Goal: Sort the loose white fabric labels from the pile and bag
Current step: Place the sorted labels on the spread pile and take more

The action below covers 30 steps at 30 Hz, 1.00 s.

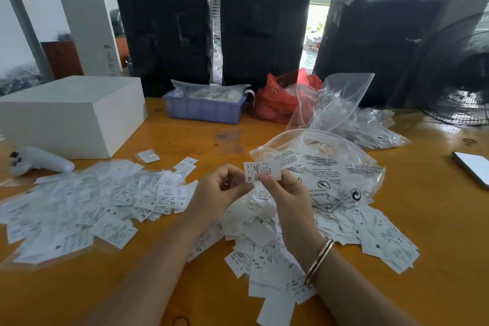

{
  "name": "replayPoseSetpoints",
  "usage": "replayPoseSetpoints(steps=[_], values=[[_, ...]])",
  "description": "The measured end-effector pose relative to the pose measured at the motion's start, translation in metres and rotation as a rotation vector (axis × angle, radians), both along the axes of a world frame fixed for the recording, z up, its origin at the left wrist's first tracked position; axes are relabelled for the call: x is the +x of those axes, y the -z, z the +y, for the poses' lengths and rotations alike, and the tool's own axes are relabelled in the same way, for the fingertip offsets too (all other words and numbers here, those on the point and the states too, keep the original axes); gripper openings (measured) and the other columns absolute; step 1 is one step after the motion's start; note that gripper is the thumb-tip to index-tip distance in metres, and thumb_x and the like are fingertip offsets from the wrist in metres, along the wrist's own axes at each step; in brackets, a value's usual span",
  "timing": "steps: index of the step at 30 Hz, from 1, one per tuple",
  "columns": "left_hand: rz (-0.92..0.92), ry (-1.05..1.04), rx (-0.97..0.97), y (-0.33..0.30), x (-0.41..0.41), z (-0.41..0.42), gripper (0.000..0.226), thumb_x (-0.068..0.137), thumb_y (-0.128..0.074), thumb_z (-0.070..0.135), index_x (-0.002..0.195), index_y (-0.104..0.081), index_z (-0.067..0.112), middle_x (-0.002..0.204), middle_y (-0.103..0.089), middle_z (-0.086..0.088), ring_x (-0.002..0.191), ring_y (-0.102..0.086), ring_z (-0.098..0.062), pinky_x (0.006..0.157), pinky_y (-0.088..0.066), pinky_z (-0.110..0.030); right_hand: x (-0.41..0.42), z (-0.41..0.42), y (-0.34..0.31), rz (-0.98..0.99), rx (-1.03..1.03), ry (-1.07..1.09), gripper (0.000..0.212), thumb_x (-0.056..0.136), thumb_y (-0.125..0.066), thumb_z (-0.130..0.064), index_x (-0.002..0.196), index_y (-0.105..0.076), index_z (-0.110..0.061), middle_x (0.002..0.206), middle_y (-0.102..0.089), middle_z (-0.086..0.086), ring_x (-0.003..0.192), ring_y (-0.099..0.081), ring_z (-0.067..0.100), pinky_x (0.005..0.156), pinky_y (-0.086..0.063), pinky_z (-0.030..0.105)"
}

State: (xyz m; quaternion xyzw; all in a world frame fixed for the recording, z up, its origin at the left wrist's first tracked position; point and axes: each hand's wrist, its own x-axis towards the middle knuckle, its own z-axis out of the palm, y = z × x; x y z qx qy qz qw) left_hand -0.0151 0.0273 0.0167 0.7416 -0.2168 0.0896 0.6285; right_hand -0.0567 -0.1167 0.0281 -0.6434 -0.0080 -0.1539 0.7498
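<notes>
— What am I looking at, nearest first?

— I see the right hand [284, 194] and left hand [221, 190] pinching one small white label [260, 171], fine black print, "XL" on its edge, held above the pile of labels [264, 254].

— And beyond the pile?

— Just behind it lies the clear printed zip bag [325, 167]; left of the pile, a spread of sorted labels [87, 206]; farther back, a blue tray [203, 110].

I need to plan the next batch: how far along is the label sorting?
Done: a spread of labels lies at left. In hand: both hands pinch one XL label. Left: the central pile and the printed zip bag remain.
</notes>
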Motion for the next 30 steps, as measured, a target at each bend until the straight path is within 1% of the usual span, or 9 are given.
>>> replayPoseSetpoints(steps=[2,5,7,13,14,16,22,26,30], values=[[0.027,-0.007,-0.047,-0.001,0.001,0.001,0.014,0.069,-0.074,0.034,0.079,-0.067,0.026,0.072,-0.067,0.014,0.068,-0.060,0.001,0.064,-0.050,-0.014,0.002,-0.004,0.001,-0.010,-0.031,0.008,0.016,0.082,-0.070,-0.021,0.084,-0.069,-0.005,0.096,-0.061,0.028,0.089,-0.055,0.044,0.084,-0.047,0.053],[0.032,0.003,-0.047,-0.002,0.002,0.002,0.009,0.075,-0.075,0.023,0.075,-0.070,0.030,0.076,-0.070,0.013,0.072,-0.064,0.000,0.066,-0.050,-0.012,0.004,-0.010,0.000,-0.064,-0.209,0.036,0.018,0.083,-0.070,-0.021,0.082,-0.068,-0.004,0.092,-0.063,0.016,0.088,-0.058,0.032,0.085,-0.048,0.050],[0.029,0.005,-0.030,-0.003,0.002,0.003,0.014,0.077,-0.074,0.023,0.072,-0.071,0.035,0.075,-0.071,0.013,0.071,-0.064,0.001,0.064,-0.049,-0.011,0.005,-0.013,-0.001,-0.091,-0.359,0.048,0.013,0.084,-0.069,-0.024,0.082,-0.071,-0.011,0.090,-0.065,0.003,0.088,-0.060,0.019,0.088,-0.047,0.050],[0.053,0.079,-0.011,-0.002,-0.001,0.001,0.012,0.064,-0.071,0.045,0.076,-0.072,0.046,0.077,-0.072,0.015,0.073,-0.066,0.001,0.069,-0.052,-0.015,0.005,-0.014,0.002,-0.110,-0.730,0.077,0.009,0.086,-0.064,-0.034,0.077,-0.064,-0.035,0.086,-0.059,-0.014,0.092,-0.055,0.009,0.096,-0.036,0.051],[0.057,0.087,-0.016,-0.001,0.000,0.001,0.012,0.065,-0.071,0.044,0.077,-0.072,0.045,0.079,-0.072,0.014,0.075,-0.068,-0.001,0.069,-0.053,-0.015,0.005,-0.012,0.003,-0.115,-0.744,0.091,0.002,0.086,-0.063,-0.034,0.084,-0.064,-0.034,0.087,-0.060,-0.015,0.091,-0.055,0.005,0.097,-0.035,0.050],[0.068,0.081,-0.032,-0.001,0.001,0.002,0.012,0.067,-0.072,0.041,0.079,-0.072,0.042,0.081,-0.073,0.013,0.076,-0.068,-0.002,0.066,-0.052,-0.014,0.004,-0.010,0.003,-0.139,-0.654,0.137,0.015,0.086,-0.064,-0.030,0.094,-0.056,-0.039,0.083,-0.061,-0.018,0.086,-0.056,-0.003,0.097,-0.038,0.050],[0.061,0.063,-0.006,-0.001,0.000,0.001,0.010,0.069,-0.070,0.043,0.079,-0.069,0.043,0.077,-0.071,0.016,0.073,-0.066,0.000,0.065,-0.051,-0.014,0.002,-0.009,0.005,-0.176,-0.615,0.114,0.022,0.085,-0.067,-0.021,0.082,-0.060,-0.042,0.078,-0.067,-0.020,0.081,-0.063,-0.002,0.096,-0.042,0.052],[0.061,0.014,0.064,0.002,0.004,0.004,0.010,0.072,-0.070,0.047,0.081,-0.069,0.042,0.065,-0.059,0.016,0.066,-0.056,-0.004,0.062,-0.049,-0.022,0.002,-0.007,0.008,-0.056,-0.566,-0.075,0.016,0.090,-0.060,-0.018,0.091,-0.069,-0.031,0.089,-0.069,-0.013,0.087,-0.061,0.000,0.087,-0.045,0.033],[0.058,-0.053,0.086,0.001,0.007,0.009,0.012,0.082,-0.071,0.025,0.077,-0.069,0.036,0.064,-0.060,0.016,0.062,-0.054,0.001,0.055,-0.046,-0.014,0.005,-0.014,0.008,0.012,-0.477,-0.140,0.022,0.092,-0.054,-0.014,0.103,-0.067,-0.028,0.101,-0.067,-0.010,0.097,-0.059,0.005,0.086,-0.048,0.027]])
